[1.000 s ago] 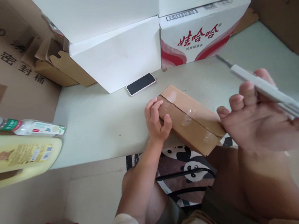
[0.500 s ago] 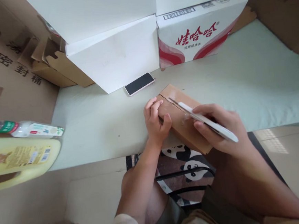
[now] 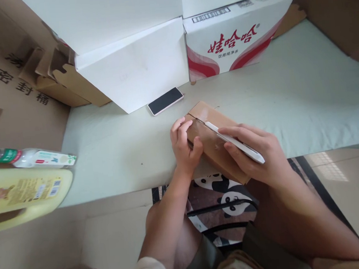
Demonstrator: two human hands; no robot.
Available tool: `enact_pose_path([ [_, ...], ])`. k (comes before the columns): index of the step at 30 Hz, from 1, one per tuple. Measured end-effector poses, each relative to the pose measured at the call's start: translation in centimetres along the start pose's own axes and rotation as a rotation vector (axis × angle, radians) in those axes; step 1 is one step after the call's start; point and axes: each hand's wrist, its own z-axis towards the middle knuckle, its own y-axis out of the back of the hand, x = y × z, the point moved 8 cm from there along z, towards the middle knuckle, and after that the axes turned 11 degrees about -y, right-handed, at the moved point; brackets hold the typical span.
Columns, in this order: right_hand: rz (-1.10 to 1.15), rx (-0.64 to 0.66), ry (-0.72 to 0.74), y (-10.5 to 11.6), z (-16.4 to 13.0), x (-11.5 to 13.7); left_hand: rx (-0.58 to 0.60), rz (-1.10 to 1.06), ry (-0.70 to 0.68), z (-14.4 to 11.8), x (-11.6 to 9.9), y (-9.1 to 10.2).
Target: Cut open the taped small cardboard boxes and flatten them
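A small brown cardboard box (image 3: 212, 145) lies at the table's front edge, with a taped seam along its top. My left hand (image 3: 185, 144) grips its left end, fingers curled over the top edge and thumb on the near side. In my right hand (image 3: 263, 150) is a white box cutter (image 3: 240, 143), held closed between thumb and fingers. The cutter's front end rests at the seam, where a dark slit shows toward the far end. Its blade is hidden at the seam.
A phone (image 3: 166, 101) lies beyond the box, before white cartons (image 3: 133, 63) and a red-and-white carton (image 3: 237, 38). At left are a plastic bottle (image 3: 28, 156), a yellow jug (image 3: 25, 192) and a large brown carton (image 3: 19, 110). A panda-print stool (image 3: 223, 218) stands below the table.
My right hand has moved the box cutter left and lower, its front end now against the seam; the blade that showed earlier is out of sight. My left hand keeps its grip.
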Motion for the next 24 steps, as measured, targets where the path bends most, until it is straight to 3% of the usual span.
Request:
enact_pose_path([
  [8,-0.005,-0.017,0.016,0.2,0.1,0.6,0.024,0.003,0.018,0.0,0.0,0.0],
  [13,0.063,-0.237,0.093,2.1,-0.9,0.3,-0.001,0.023,-0.006,0.0,-0.1,0.0],
  [17,0.142,-0.351,0.254,2.8,-1.5,0.2,-0.017,0.024,-0.003,0.0,0.0,-0.1],
  [21,0.162,-0.348,0.400,3.5,-2.0,1.1,-0.019,0.021,0.006,0.0,0.1,0.1],
  [24,0.102,-0.258,0.389,4.1,-2.4,1.9,-0.015,0.033,-0.012,0.0,0.1,0.2],
])
